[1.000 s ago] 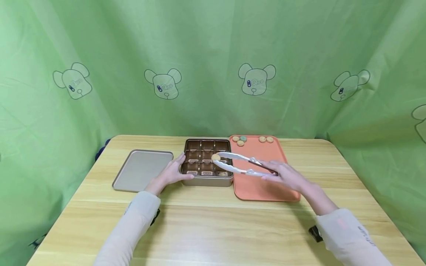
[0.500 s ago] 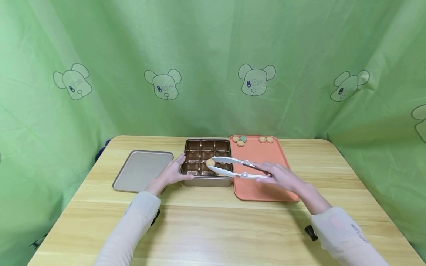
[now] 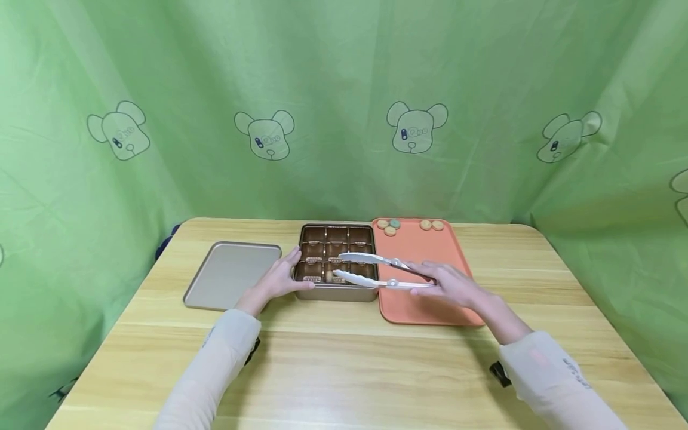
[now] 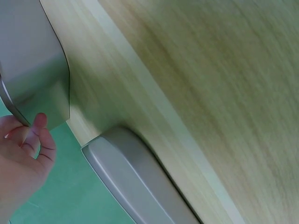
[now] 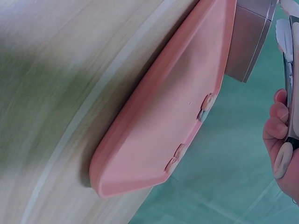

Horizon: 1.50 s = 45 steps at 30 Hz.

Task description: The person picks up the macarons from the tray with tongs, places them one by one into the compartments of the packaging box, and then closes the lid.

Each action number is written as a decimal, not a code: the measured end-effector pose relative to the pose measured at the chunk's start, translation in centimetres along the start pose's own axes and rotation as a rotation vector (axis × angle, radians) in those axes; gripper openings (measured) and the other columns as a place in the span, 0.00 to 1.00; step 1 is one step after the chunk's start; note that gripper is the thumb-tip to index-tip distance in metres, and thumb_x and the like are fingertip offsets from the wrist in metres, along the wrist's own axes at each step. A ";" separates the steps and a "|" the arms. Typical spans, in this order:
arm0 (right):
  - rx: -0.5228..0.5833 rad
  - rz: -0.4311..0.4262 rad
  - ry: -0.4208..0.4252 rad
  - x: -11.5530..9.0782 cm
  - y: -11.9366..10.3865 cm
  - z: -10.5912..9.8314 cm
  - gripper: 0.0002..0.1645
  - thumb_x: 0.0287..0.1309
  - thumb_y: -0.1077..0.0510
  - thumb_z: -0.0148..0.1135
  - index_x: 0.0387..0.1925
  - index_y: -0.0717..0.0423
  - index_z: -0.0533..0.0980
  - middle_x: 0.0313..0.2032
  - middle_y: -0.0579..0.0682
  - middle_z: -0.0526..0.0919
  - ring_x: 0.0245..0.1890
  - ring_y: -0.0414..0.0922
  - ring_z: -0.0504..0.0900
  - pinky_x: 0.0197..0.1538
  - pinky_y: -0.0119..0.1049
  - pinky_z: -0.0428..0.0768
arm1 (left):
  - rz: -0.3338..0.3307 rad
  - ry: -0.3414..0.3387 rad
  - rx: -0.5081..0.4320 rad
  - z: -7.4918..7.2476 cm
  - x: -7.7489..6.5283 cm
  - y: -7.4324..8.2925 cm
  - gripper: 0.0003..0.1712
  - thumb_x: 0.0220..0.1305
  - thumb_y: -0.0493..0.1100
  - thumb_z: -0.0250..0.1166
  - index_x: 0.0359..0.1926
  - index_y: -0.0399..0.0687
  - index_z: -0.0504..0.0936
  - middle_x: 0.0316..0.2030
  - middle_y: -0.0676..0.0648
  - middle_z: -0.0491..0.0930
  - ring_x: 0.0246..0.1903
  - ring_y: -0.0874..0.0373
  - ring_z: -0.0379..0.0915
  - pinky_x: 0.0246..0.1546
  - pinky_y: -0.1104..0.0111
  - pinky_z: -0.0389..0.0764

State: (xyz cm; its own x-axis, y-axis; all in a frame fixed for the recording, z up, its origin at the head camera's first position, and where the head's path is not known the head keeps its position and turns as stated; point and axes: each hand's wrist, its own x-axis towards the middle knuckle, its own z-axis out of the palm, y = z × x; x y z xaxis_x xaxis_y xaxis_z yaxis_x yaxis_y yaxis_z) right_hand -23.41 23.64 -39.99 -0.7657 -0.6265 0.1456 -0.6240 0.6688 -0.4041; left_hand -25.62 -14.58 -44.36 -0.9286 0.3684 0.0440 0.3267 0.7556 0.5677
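Observation:
In the head view my left hand point(image 3: 276, 278) rests at the near left corner of a brown metal tin point(image 3: 344, 292), fingers along its left side and thumb along the front. The tin has a divided brown insert. My right hand point(image 3: 448, 282) grips a pair of tongs point(image 3: 387, 283), whose pale scalloped tips stand apart over the tin. A small cookie point(image 3: 329, 276) is in the front middle compartment, partly hidden beside the lower tip. The right wrist view shows fingers point(image 5: 279, 112) curled round the tongs point(image 5: 290, 70).
Right of the tin, touching it, lies a coral tray point(image 3: 419, 304) with several cookies point(image 3: 390, 230) along its far edge, one greenish. A flat metal lid point(image 3: 231, 275) lies left of the tin. A green curtain point(image 3: 333, 179) hangs behind the table point(image 3: 333, 364).
The tongs moved left and toward the near side with the cookie, then their tips parted. The cookie dropped from between them into the front middle compartment. The left hand stayed put.

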 end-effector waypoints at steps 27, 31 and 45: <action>0.122 0.290 0.160 -1.0 5.8 -2.7 0.39 0.57 0.48 0.59 0.64 0.65 0.59 0.59 0.74 0.63 0.59 0.68 0.62 0.59 0.61 0.61 | -0.009 -0.007 0.011 0.0 0.2 0.0 0.56 0.46 0.59 0.69 0.65 0.29 0.53 0.69 0.37 0.45 0.66 0.38 0.44 0.67 0.53 0.48; 0.083 0.304 0.157 -1.5 6.5 -2.8 0.39 0.58 0.47 0.58 0.64 0.65 0.59 0.59 0.72 0.63 0.59 0.68 0.61 0.60 0.62 0.60 | -0.015 -0.008 0.011 0.0 0.1 -0.1 0.56 0.46 0.58 0.69 0.65 0.29 0.53 0.69 0.36 0.45 0.66 0.38 0.44 0.67 0.54 0.48; -0.026 0.337 0.138 -2.4 7.2 -2.3 0.38 0.58 0.46 0.57 0.62 0.66 0.61 0.55 0.76 0.66 0.52 0.71 0.67 0.54 0.63 0.66 | -0.010 -0.010 0.022 0.0 0.1 0.0 0.56 0.46 0.58 0.69 0.65 0.29 0.53 0.69 0.36 0.45 0.66 0.38 0.44 0.67 0.55 0.48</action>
State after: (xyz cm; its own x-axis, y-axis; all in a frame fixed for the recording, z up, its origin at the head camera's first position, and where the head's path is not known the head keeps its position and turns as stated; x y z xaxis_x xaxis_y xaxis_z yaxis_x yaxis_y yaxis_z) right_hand -26.46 30.90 -41.19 -0.9418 -0.3104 0.1293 -0.3354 0.8396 -0.4272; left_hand -25.66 -14.53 -44.35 -0.9302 0.3659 0.0300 0.3212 0.7712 0.5497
